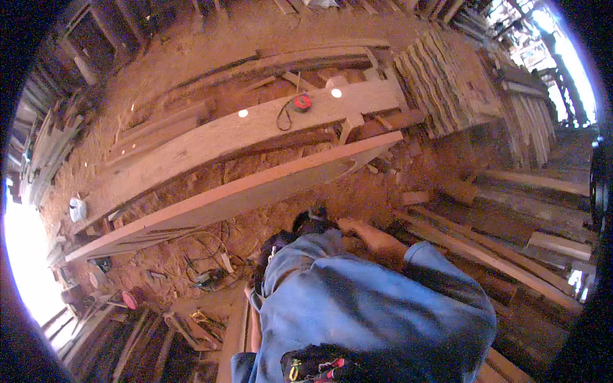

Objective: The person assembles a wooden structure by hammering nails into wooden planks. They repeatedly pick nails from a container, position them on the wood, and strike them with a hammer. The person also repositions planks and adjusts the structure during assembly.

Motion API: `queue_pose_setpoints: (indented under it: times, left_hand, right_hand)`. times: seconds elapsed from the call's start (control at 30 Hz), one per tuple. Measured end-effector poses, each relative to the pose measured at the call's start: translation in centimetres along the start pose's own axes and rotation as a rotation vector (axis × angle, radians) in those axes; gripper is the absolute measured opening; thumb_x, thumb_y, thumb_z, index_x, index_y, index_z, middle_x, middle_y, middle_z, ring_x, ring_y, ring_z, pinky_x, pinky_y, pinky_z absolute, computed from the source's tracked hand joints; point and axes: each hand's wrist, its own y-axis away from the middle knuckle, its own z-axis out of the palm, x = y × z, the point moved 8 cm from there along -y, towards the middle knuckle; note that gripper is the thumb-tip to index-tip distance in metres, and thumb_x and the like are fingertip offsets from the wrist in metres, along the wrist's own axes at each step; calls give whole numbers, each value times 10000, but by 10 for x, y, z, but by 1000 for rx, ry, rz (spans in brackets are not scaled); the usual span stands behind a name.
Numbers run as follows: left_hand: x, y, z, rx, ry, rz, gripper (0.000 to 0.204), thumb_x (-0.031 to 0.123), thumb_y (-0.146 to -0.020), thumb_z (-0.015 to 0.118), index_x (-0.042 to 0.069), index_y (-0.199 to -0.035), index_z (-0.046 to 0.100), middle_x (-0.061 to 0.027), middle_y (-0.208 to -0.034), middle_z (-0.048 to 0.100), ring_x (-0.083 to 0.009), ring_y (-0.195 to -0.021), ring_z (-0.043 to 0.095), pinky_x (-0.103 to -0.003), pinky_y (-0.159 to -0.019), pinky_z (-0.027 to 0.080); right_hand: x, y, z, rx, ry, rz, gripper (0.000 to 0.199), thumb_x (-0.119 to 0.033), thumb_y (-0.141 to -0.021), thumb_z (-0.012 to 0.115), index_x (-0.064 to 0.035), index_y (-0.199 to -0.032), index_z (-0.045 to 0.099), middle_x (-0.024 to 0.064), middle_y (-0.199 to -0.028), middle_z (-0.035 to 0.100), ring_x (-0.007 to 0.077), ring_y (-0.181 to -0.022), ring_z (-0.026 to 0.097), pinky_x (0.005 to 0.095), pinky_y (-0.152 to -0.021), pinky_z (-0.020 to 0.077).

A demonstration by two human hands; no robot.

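Note:
I am bent over above a sawdust floor, and my blue shirt fills the lower middle of the view. My right hand reaches forward and down from the blue sleeve, close to a dark object on the ground; its fingers are too blurred to read. My left hand is barely visible beside my torso, with only a strip of forearm showing. Just ahead lies a long thin plank, and beyond it a wide thick beam.
A red tape measure with a black cord rests on the beam. Stacked boards lie at the upper right and loose timbers at the right. A power tool with cables and a red disc sit at the lower left.

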Motion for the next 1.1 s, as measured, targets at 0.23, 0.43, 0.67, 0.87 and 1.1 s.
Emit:
queue_pose_setpoints:
  times: [0.23,0.43,0.67,0.87,1.1]
  left_hand:
    - [26,9,-98,231,-297,-69,324,309,-836,726,24,-991,718,-183,-961,735,-313,-915,712,-400,-809,549]
    - [67,19,-144,369,-127,-169,306,282,-854,692,12,-996,715,-188,-968,731,-335,-914,706,-417,-834,542]
    - [4,32,-123,344,159,-358,334,302,-835,704,18,-1008,725,-188,-957,737,-318,-901,714,-396,-828,550]
    - [-55,74,-174,416,116,-587,423,391,-800,744,39,-1035,741,-152,-967,747,-281,-947,708,-393,-865,543]
    - [12,43,-274,711,309,-394,263,226,-860,718,-12,-972,713,-129,-849,735,-207,-763,690,-337,-729,544]
  right_hand:
    - [-252,66,-98,36,392,-456,267,-259,-819,650,-68,-1006,643,209,-1008,692,425,-933,659,536,-789,503]
    - [-458,138,-128,162,525,-783,451,-426,-870,659,-56,-1127,638,203,-1063,696,401,-985,666,518,-850,523]
    - [-577,82,-117,112,218,-787,481,-442,-852,708,-28,-1091,657,241,-1051,693,381,-998,675,473,-854,530]
    - [-710,52,-143,140,4,-970,410,-294,-851,744,-43,-1162,657,125,-895,696,260,-794,682,376,-701,540]
    - [-787,-44,-169,219,-249,-795,313,-269,-816,773,-35,-983,647,36,-730,634,153,-638,594,329,-613,499]
